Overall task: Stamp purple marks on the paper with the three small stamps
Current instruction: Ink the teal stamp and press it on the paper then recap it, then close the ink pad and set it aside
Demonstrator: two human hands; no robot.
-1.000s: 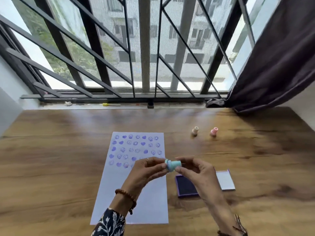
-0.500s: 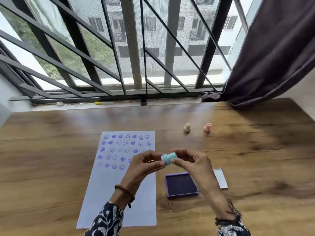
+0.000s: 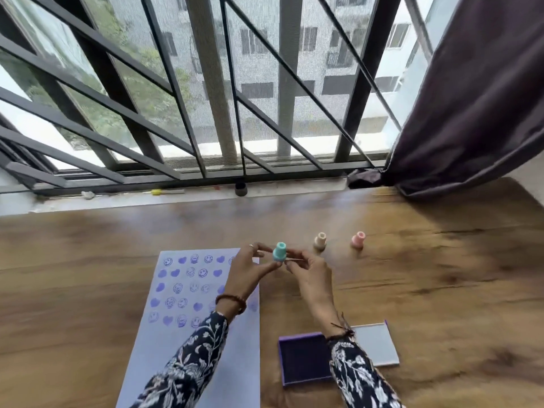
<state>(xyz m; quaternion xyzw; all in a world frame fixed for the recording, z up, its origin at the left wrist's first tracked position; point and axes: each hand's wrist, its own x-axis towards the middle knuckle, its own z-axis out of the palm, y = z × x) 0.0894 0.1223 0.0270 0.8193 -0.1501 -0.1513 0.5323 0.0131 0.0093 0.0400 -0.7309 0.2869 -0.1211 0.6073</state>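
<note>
Two hands meet above a wooden surface (image 3: 88, 260), seen from a camera worn on the person's head and looking down. Between them they hold a small teal stamp (image 3: 279, 252), upright, with its narrow neck pointing up. The left hand (image 3: 248, 270) pinches the stamp from the left with its fingertips, and the right hand (image 3: 306, 270) pinches it from the right. Both arms wear dark sleeves with a white floral print, and a beaded bracelet (image 3: 231, 301) circles the left wrist.

Under the left arm lies a long sheet of white paper (image 3: 232, 378). Its far half is covered with rows of purple marks (image 3: 188, 290): hearts, smiling faces and spirals. The near half is unmarked where it shows.

Two more small stamps stand upright on the wood beyond the hands and to their right. A beige stamp (image 3: 320, 241) stands just past the right hand's fingers, and a pink stamp (image 3: 358, 240) stands further right, apart from it.

Close to the viewer, partly under the right forearm, sits an open purple ink pad (image 3: 303, 357). Its pale lid (image 3: 376, 343) lies folded flat to the right.

Along the far edge of the surface runs a window sill (image 3: 176, 198), with a window behind dark metal bars (image 3: 206, 83). A dark curtain (image 3: 471, 98) hangs at the upper right, its hem reaching the wood.
</note>
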